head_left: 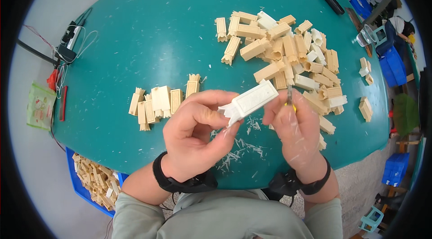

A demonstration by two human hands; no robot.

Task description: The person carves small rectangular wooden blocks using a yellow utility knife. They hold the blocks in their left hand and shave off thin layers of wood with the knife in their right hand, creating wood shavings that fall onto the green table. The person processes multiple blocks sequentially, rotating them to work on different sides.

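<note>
Two bare hands are held above a smooth green tabletop (153, 41). The left hand (198, 126) grips, between thumb and fingers, the flared end of a white, rectangular, hollow-looking plastic part (256, 99), which is tilted upward to the right. The right hand (297, 126) is closed around a small metal-tipped tool with a yellow section (290, 96), mostly hidden by the fingers; its tip stands just beside the part. Thin white shavings (238, 151) lie below. A heap of beige and white box-shaped parts (292, 54) spreads beyond the right hand; a smaller beige group (161, 100) lies left.
</note>
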